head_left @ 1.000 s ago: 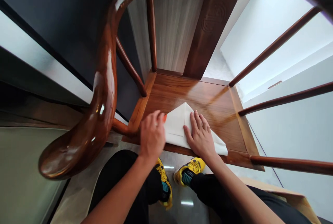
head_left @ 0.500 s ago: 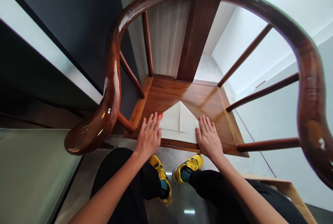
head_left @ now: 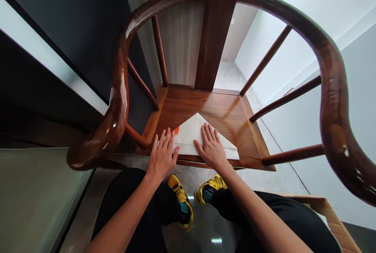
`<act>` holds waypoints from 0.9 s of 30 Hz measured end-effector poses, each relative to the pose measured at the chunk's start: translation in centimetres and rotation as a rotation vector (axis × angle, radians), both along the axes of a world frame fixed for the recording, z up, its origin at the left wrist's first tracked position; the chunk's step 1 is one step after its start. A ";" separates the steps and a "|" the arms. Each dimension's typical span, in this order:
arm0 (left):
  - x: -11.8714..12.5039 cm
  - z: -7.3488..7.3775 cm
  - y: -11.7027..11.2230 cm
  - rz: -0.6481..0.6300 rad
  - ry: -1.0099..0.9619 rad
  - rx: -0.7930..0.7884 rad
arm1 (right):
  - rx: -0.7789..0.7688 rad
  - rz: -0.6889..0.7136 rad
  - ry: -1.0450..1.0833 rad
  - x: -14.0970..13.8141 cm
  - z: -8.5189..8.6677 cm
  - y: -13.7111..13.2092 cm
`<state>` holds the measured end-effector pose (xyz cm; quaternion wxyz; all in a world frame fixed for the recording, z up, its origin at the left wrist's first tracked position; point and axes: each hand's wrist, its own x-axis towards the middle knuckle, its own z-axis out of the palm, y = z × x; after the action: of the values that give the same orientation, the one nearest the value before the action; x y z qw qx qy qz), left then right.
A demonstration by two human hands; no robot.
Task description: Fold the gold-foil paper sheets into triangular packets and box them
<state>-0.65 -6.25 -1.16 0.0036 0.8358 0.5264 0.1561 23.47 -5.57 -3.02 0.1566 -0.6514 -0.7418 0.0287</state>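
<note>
Overhead view from head cam. Largest form: glossy reddish-brown horseshoe-back armchair, its curved top rail sweeping round from L to R, w/ slim spindles and a broad central back splat. Dark panel at far L; pale floor beyond the chair. Black trousers fill the near edge, w/ yellow sneakers just below the seat front.

Seat panel: flat, warm-grained, varnished wood. It carries a folded white paper sheet at its near side, apex pointing far, long edge lying approx. along the front rail, R corner reaching toward the seat's R side. Sheet appears thin and light, prob. soft at the folds and apt to slide on the smooth wood; best taken by its free corners or long edge, not by the apex. Surface matte, w/ clean straight edges.

L hand and R hand both palm down, L at the sheet's L end, R on its middle. Fingers spread wide on both, lying flat, holding nothing between them. Small orange-red patch just beside L fingers; cannot tell what it is.
</note>
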 end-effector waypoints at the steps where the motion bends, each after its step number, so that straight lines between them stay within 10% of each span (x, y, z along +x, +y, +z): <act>1: 0.1 0.0 -0.4 -0.014 0.002 -0.002 | -0.006 0.005 -0.010 0.3 0.0 0.3; 6: 2.0 0.2 -2.6 -0.079 0.031 -0.031 | 0.042 -0.102 -0.028 1.2 2.0 0.3; 13: 6.3 1.2 -4.4 0.157 -0.017 -0.129 | 0.038 0.202 -0.087 -1.4 2.2 -3.9; 22: 5.6 -0.6 -7.1 0.016 -0.080 -0.262 | 0.000 0.205 -0.070 -0.7 2.5 -9.1; 27: 4.9 -0.1 -4.5 -0.195 -0.099 -0.218 | 0.022 0.268 -0.148 1.4 1.4 -7.4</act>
<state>4.23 -10.79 -1.31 0.1352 0.8690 0.4555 0.1379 24.87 -12.97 -1.65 0.1035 -0.5452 -0.8319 -0.0069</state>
